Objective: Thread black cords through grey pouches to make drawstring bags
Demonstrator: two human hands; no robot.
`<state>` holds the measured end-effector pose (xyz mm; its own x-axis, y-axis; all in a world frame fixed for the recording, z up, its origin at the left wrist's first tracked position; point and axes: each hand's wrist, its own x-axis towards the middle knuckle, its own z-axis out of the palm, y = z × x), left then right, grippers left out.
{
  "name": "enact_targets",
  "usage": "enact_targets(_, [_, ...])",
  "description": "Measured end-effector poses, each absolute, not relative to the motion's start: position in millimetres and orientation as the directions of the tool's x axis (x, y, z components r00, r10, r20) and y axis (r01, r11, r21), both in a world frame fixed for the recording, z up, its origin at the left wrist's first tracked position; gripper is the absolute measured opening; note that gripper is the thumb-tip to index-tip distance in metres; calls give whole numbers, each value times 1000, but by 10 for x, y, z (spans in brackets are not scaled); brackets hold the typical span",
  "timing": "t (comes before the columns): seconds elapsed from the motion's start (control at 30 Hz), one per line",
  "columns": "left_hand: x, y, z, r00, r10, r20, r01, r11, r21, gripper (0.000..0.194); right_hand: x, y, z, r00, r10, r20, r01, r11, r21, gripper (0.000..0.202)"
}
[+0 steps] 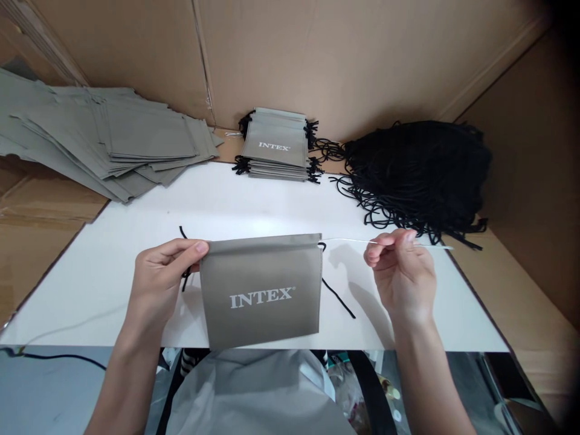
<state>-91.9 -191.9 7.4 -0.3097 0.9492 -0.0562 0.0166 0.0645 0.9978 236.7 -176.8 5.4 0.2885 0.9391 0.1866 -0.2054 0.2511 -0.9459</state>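
Observation:
A grey fabric pouch (pixel 261 320) printed INTEX hangs above the front of the white table. Its top left corner is pinched between the thumb and fingers of my left hand (pixel 165 266). Black cord (pixel 339 298) comes out at the pouch's top right corner, and another black cord end (pixel 183 232) shows beside my left hand. My right hand (pixel 403 269) is closed on a thin wire (pixel 347 240), which runs from the pouch's upper right corner through my fingers and sticks out to the right.
On the white table (pixel 194 199), finished-looking INTEX pouches (pixel 274 136) are stacked at the back middle. Black cords (pixel 417 175) form a large pile at back right. Flat grey pouches (pixel 149 130) lie heaped at left. Cardboard walls (pixel 362 60) enclose the back and sides.

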Motion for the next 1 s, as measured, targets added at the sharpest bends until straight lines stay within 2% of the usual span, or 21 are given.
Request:
enact_targets(0.13, [-981, -1928, 91, -289, 954, -73, 52, 92, 994, 14, 2397, -1767, 112, 316, 924, 213, -145, 269, -952, 42])
enact_targets(0.27, [-1023, -1927, 94, -288, 955, -69, 75, 94, 993, 15, 2408, -1762, 147, 437, 872, 222, -128, 304, -944, 43])
enact_targets(0.53, [-1102, -1928, 87, -264, 965, 1, 145, 39, 989, 12, 2409, -1764, 167, 506, 830, 236, -95, 326, -941, 42])
enact_targets(0.73, [-1158, -1965, 139, -336, 942, 7, 161, 49, 986, 8, 2494, -1731, 168, 580, 767, 274, -50, 369, -928, 40])
enact_targets(0.83, [-1166, -1964, 127, -388, 919, 72, 223, 18, 975, 11, 2529, -1725, 184, 563, 769, 303, 21, 353, -935, 41])
enact_targets(1.0, [-1285, -1961, 73, -512, 830, 221, 358, -27, 933, 16, 2733, -1714, 249, 580, 736, 349, 234, 260, -937, 42])
